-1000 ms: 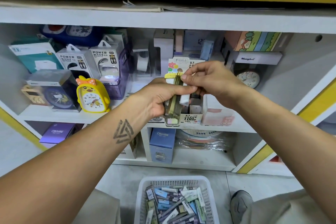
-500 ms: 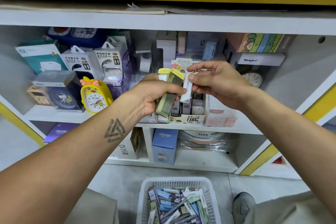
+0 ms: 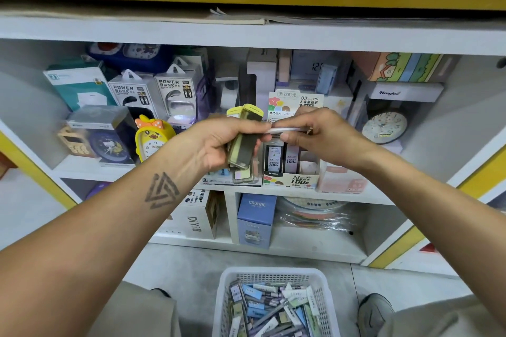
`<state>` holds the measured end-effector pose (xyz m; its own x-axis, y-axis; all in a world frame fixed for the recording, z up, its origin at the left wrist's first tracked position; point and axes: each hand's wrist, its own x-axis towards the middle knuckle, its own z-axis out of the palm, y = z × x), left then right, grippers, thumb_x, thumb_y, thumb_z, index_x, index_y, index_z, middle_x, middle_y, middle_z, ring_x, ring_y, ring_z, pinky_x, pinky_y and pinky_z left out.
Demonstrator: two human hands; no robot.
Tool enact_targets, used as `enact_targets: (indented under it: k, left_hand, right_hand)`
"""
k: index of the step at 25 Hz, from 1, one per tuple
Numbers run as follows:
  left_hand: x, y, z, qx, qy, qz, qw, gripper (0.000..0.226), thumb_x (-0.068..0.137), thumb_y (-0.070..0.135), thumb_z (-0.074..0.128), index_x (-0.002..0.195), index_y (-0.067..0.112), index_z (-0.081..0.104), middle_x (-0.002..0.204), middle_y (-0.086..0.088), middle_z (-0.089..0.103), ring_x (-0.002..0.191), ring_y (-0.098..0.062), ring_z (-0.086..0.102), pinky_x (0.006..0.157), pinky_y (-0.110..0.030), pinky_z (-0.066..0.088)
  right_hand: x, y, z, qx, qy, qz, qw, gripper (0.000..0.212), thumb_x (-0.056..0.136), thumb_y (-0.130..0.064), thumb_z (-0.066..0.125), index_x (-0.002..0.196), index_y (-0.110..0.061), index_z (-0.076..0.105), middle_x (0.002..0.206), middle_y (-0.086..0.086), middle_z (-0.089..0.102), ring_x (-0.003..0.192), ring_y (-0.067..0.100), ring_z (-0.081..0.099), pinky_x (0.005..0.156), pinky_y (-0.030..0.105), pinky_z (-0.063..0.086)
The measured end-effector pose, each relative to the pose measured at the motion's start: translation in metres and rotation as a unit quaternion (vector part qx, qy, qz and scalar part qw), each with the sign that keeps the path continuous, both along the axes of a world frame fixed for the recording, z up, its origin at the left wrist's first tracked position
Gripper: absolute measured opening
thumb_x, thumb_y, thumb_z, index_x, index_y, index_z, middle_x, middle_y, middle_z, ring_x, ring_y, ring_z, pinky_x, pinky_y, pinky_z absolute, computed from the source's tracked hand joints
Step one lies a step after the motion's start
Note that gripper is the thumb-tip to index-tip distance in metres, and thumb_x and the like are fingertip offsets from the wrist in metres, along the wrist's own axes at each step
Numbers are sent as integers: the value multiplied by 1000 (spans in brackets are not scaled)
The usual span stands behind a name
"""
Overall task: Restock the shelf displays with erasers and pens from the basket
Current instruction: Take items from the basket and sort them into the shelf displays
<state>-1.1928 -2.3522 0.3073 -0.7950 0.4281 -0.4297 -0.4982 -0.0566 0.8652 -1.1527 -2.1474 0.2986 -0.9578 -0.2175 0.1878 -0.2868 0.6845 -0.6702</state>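
My left hand [image 3: 219, 142] grips a stack of slim packs [image 3: 243, 145], olive and yellow, held upright in front of the middle shelf. My right hand [image 3: 320, 137] pinches one thin white pack [image 3: 284, 130] lying flat, its left end touching the stack. Just behind the hands stands an open cardboard display box [image 3: 290, 179] marked "0.7 HB 100", with a few similar packs upright in it. A white mesh basket [image 3: 273, 275] sits on the floor between my knees, filled with several small packs in blue, green, grey and white.
The shelf holds power bank boxes [image 3: 153, 90], a yellow duck alarm clock [image 3: 153, 137], a round clock [image 3: 384, 126] at right and a pink box [image 3: 342, 179] beside the display. A blue CRUHRE box [image 3: 256, 219] stands on the lower shelf. My shoe [image 3: 373, 310] rests right of the basket.
My right hand has drawn one thin white pack off the stack and turned it from upright to flat. The left hand has tilted the stack slightly and stayed in place.
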Motion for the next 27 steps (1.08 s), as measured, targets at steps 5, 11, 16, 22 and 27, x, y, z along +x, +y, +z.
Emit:
enact_targets:
  k: [5, 11, 16, 22, 27]
  left_hand:
    - [-3, -7, -3, -52, 37, 65, 996, 18, 74, -8, 76, 85, 0, 63, 57, -9, 60, 50, -17, 56, 47, -24, 51]
    - [-4, -16, -2, -44, 34, 72, 996, 17, 77, -3, 76, 91, -2, 65, 63, -10, 63, 51, -16, 58, 48, -23, 53]
    - [-11, -29, 3, 29, -28, 97, 995, 12, 82, 7, 74, 79, 8, 63, 60, -6, 62, 47, -14, 58, 46, -20, 52]
    - [-23, -50, 8, 46, -33, 154, 986, 20, 78, 16, 80, 81, 12, 61, 59, -6, 59, 45, -16, 56, 44, -21, 50]
    - [-18, -53, 7, 67, -95, 131, 985, 20, 82, 17, 74, 87, 7, 58, 65, -11, 58, 52, -20, 57, 49, -25, 53]
  right_hand:
    - [-2, 4, 6, -239, -120, -33, 963, 43, 82, 4, 75, 120, -15, 68, 102, 12, 72, 93, 35, 71, 94, 44, 57]
    - [-5, 1, 10, -376, -157, -33, 912, 25, 84, 6, 70, 109, 4, 68, 93, 23, 73, 80, 26, 73, 78, 31, 62]
    - [-12, 0, 9, -325, -76, -71, 940, 18, 90, 6, 66, 103, -4, 73, 86, 16, 76, 69, 20, 70, 64, 21, 58]
    - [-13, -4, 9, -268, -12, -82, 960, 12, 90, 3, 67, 101, -1, 69, 88, 20, 73, 76, 26, 69, 71, 28, 58]
    - [-17, -15, 0, -170, 39, -77, 982, 16, 89, 0, 69, 98, -13, 69, 89, 11, 72, 77, 33, 71, 75, 36, 61]
